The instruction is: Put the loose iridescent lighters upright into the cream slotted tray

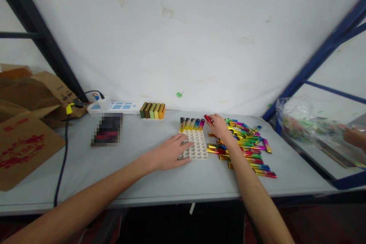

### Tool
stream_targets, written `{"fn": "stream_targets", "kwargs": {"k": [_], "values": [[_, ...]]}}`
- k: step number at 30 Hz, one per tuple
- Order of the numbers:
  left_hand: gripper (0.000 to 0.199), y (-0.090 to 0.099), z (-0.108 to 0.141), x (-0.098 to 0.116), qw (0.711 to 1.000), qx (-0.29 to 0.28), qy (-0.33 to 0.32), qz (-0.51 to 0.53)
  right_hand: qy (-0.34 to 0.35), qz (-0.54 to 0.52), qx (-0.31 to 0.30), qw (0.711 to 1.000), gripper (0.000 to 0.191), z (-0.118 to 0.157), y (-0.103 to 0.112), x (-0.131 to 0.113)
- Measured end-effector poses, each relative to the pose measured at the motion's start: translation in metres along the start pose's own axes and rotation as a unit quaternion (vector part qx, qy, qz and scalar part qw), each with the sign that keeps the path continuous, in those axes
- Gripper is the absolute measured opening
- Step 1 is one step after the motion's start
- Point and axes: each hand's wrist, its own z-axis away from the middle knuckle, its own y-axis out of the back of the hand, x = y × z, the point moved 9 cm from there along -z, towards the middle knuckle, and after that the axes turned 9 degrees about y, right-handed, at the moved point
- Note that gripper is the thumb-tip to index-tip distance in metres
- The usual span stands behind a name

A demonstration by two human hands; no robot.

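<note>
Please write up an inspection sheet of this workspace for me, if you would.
Surface: grey table, carrying tray, lighters and clutter.
Job's things: white tray with a row of lighters upright at its far end; loose lighters heaped to its right; packed block to its left.
Clutter: cardboard packaging, far left; dark item, too blurred to identify.
Hands: left on the tray; right holding a red lighter.
Cables: black cable crossing the table's left side; power strip by the wall.
Surroundings: wall marked; another person's hand, far right.
</note>
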Motion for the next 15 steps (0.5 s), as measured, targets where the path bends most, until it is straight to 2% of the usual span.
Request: {"fn": "stream_targets", "kwargs": {"k": [3, 6, 9, 15], "values": [[0.052, 0.0, 0.0, 0.0, 1.0, 0.002, 0.0, -0.001, 0.011, -0.045, 0.095, 0.994, 0.026, 0.001, 0.027, -0.005], [0.053, -0.001, 0.0, -0.001, 1.0, 0.002, 0.001, -0.004, 0.042, -0.119, 0.194, 0.973, 0.036, 0.006, 0.051, -0.019], [0.054, -0.001, 0.0, -0.001, 1.0, -0.003, 0.002, -0.005, 0.083, -0.154, 0.218, 0.96, 0.044, 0.009, 0.061, -0.041], [0.054, 0.0, -0.001, 0.001, 1.0, -0.013, 0.006, -0.017, 0.137, -0.167, 0.233, 0.948, 0.035, 0.013, 0.07, -0.083]]}}
